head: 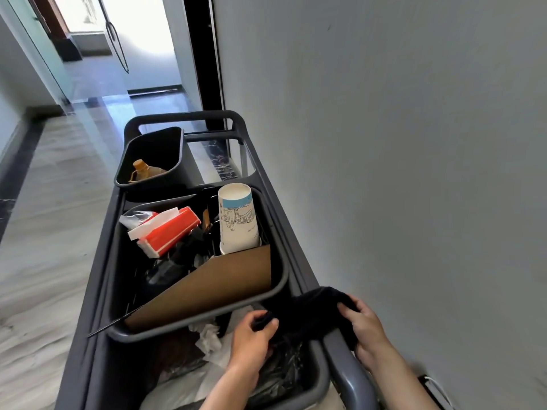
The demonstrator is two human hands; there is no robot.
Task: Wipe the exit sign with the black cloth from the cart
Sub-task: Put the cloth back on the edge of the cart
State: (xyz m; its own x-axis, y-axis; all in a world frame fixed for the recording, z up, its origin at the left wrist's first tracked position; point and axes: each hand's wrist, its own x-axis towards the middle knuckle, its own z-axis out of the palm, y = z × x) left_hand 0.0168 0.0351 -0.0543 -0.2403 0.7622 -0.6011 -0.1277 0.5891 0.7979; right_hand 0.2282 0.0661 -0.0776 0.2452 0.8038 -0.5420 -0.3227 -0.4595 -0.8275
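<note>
Overexposed daylight glares from the far doorway (130, 22), dimming nearby; wide-angle bending and soft blur mark the edges.

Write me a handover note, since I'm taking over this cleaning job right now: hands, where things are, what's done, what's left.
Left hand: gripping one end of the black cloth.
Right hand: gripping the other end, at the cart's right rail.
The cloth stretches between both hands over the near end of the cart, by the middle bin that holds a paper cup, a red tissue pack and cardboard.
Done: cloth picked up.
Left: the exit sign is not in view; find it and wipe it.
</note>
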